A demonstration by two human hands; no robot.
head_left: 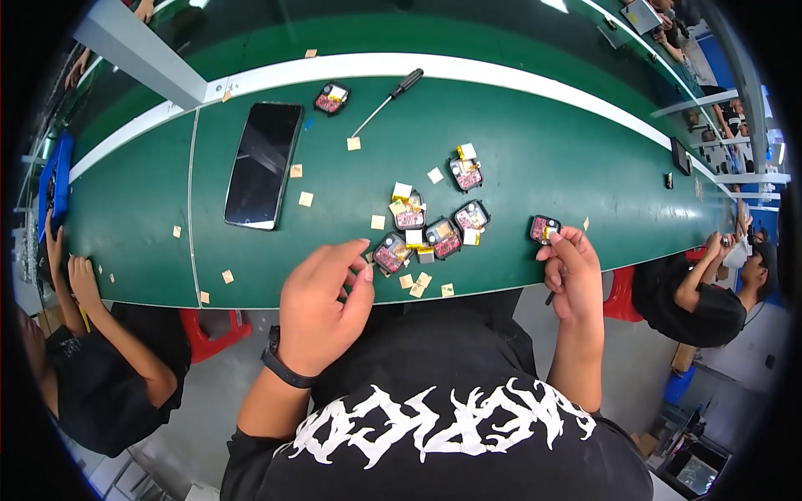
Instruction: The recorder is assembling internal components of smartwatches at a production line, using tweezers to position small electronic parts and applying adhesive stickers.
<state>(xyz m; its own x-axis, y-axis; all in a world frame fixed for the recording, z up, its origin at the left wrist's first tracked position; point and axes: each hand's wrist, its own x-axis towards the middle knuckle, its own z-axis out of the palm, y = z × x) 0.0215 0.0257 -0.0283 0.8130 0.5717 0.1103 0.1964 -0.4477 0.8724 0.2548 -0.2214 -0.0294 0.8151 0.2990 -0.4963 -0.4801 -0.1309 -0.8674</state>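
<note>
My left hand is over the near edge of the green table, thumb and fingers apart with nothing visible between them. Its fingertips are beside the closest of several small black cases with pink circuit boards; some have silver-and-yellow battery packs. Between the thumb and fingers of my right hand is a similar open case, pinched at its edge just above the table. The dark end of a thin object pokes out below the curled fingers of that hand; its kind is hidden.
A black smartphone lies at left. Behind the cases are a black-handled screwdriver and another open case. Small tan squares are scattered about. A white rail bounds the far side. Co-workers sit at both sides.
</note>
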